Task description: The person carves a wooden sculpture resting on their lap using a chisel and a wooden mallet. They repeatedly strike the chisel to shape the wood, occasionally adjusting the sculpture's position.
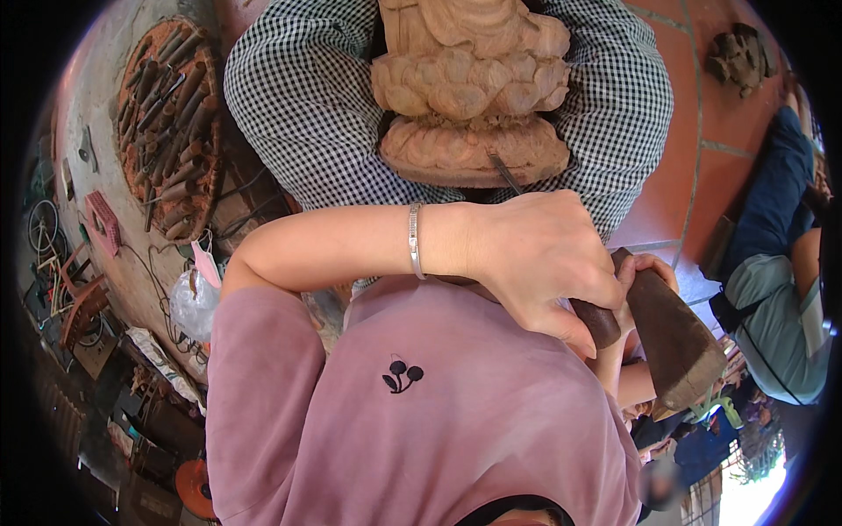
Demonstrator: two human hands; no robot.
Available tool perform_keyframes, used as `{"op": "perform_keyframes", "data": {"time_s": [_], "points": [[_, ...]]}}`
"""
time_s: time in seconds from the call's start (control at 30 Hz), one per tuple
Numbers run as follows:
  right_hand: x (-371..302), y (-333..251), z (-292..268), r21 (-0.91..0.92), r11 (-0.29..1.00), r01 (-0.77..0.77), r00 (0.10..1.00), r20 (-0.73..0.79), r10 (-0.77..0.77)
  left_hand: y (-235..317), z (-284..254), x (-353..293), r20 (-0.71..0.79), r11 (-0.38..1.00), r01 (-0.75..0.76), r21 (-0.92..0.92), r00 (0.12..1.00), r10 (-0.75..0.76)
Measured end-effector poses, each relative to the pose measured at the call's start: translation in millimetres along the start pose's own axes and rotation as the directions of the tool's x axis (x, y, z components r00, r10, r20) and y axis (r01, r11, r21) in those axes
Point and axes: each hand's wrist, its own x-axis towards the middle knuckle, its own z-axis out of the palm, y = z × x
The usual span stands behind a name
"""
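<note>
The left hand point(545, 250) has its fingers closed round the chisel point(600, 326), blade against the wooden carving point(469, 92) between the knees point(303, 96); the right hand's point(660, 266) curl round the mallet point(677, 342). The carving looks heavy, stiff, best held by its base point(452, 149).

Left hand point(553, 259) in a curled grip, right hand point(656, 266) alongside

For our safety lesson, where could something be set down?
Bare red tile shows between the checkered right knee and the wood chunk; pale surface left of the round tray, beyond one loose tool. Crowded: the tray, heaped with tools, and between the knees, around the wooden carving.
</note>
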Motion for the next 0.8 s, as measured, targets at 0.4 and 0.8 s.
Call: {"op": "perform_keyframes", "data": {"time_s": [0.4, 0.8], "points": [[16, -16, -5, -0.296, 0.814, 0.500, 0.866, 0.171, -0.470, -5, -8, -11, 0.018, 1.000, 0.002, -0.008, 1.000, -0.002], [15, -20, 2, -0.137, 0.818, 0.559, 0.829, 0.094, -0.551, -8, -14, -13, 0.068, 0.996, -0.086, -0.022, 0.994, 0.087]]}}
